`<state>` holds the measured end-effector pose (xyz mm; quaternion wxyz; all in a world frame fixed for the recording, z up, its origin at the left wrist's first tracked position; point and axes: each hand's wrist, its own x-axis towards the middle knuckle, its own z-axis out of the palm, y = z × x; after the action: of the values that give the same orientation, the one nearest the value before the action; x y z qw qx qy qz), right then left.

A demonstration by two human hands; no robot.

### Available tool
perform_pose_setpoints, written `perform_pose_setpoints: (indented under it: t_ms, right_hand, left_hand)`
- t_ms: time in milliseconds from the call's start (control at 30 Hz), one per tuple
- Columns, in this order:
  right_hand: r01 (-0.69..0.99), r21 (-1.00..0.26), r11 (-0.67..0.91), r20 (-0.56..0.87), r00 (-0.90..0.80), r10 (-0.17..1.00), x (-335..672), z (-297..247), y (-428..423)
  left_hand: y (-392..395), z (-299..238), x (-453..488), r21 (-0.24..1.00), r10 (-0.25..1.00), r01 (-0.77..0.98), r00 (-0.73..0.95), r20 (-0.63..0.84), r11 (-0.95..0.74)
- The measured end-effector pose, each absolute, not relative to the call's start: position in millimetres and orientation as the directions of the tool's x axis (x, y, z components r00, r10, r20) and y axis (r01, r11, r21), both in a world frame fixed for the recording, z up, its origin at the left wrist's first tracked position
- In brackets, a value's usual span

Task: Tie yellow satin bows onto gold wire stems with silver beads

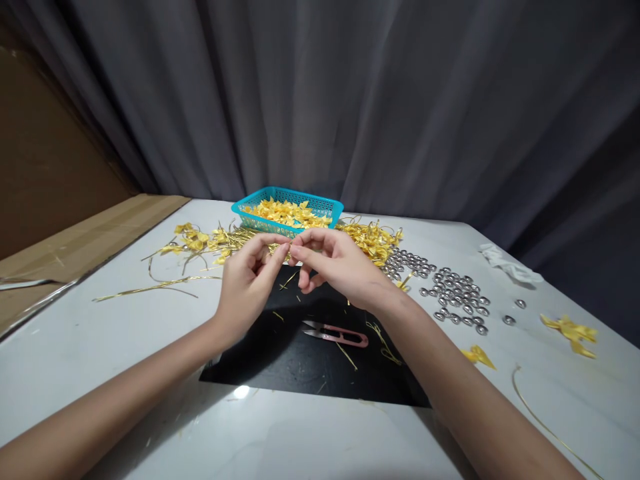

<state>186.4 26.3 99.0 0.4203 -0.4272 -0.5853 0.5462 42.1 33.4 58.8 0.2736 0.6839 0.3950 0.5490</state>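
My left hand (250, 280) and my right hand (335, 267) meet fingertip to fingertip above a black mat (300, 360). Both pinch a small gold piece between thumb and forefinger; it is too small to name for certain. Pink thread snips (337, 335) lie on the mat just below my right wrist. Behind my hands sit loose yellow ribbon bows (373, 239) and gold wire ties (150, 288). A teal basket (260, 199) holding more yellow bows stands at the back.
Several silver beads (457, 300) are scattered right of my hands. Single yellow bows (573, 331) lie at the right, with a white cloth (507, 263) behind them. A cardboard sheet (75, 240) borders the table's left side. A grey curtain hangs behind.
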Motion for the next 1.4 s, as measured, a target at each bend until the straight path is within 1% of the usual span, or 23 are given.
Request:
perform_pose_setpoints:
  t_ms: [233, 333, 500, 800, 867, 967, 1067, 1167, 1233, 1300, 1400]
  right_hand:
    - [0.046, -0.998, 0.044, 0.029, -0.272, 0.962, 186.8, 97.9, 27.9]
    - [0.047, -0.998, 0.039, 0.024, -0.276, 0.961, 187.1, 98.4, 27.4]
    - [0.04, -0.999, 0.034, 0.022, -0.277, 0.961, 186.7, 99.3, 26.7]
    - [0.08, -0.996, 0.041, 0.019, -0.267, 0.963, 188.1, 101.6, 27.6]
    - [0.108, -0.993, 0.047, 0.019, -0.251, 0.968, 188.8, 102.0, 28.3]
    - [0.162, -0.985, 0.063, 0.026, -0.223, 0.974, 190.5, 101.7, 29.6]
    - [0.285, -0.948, 0.142, 0.077, -0.226, 0.971, 194.7, 100.6, 30.8]
    - [0.479, -0.83, 0.286, 0.157, -0.292, 0.943, 202.1, 100.9, 30.9]
    - [0.554, -0.752, 0.356, 0.171, -0.357, 0.918, 207.5, 102.2, 30.1]
    - [0.58, -0.716, 0.388, 0.157, -0.408, 0.899, 212.0, 104.0, 29.0]
    - [0.588, -0.707, 0.393, 0.127, -0.441, 0.888, 215.9, 106.2, 27.6]
  left_hand:
    - [37.8, 56.3, 42.6, 0.829, 0.85, 0.191, 0.11, 0.515, -0.526]
    - [36.6, 57.3, 42.8, 0.814, 0.833, 0.176, 0.105, 0.543, -0.553]
    - [35.1, 59.2, 42.1, 0.784, 0.813, 0.214, 0.126, 0.569, -0.582]
    - [38.2, 58.1, 41.3, 0.809, 0.845, 0.244, 0.155, 0.511, -0.534]
    - [38.9, 58.0, 41.9, 0.828, 0.862, 0.239, 0.173, 0.477, -0.507]
    - [40.3, 60.2, 42.7, 0.876, 0.884, 0.175, 0.222, 0.411, -0.451]
    - [41.7, 65.0, 42.5, 0.937, 0.905, 0.096, 0.308, 0.294, -0.337]
    - [43.0, 69.2, 40.9, 0.986, 0.9, 0.067, 0.422, 0.11, -0.152]
    - [43.9, 70.6, 39.8, 0.995, 0.878, 0.074, 0.478, 0.024, -0.068]
    - [44.7, 71.2, 38.8, 0.996, 0.859, 0.086, 0.511, -0.012, -0.038]
    - [45.7, 71.2, 37.3, 0.995, 0.832, 0.099, 0.553, -0.028, -0.033]
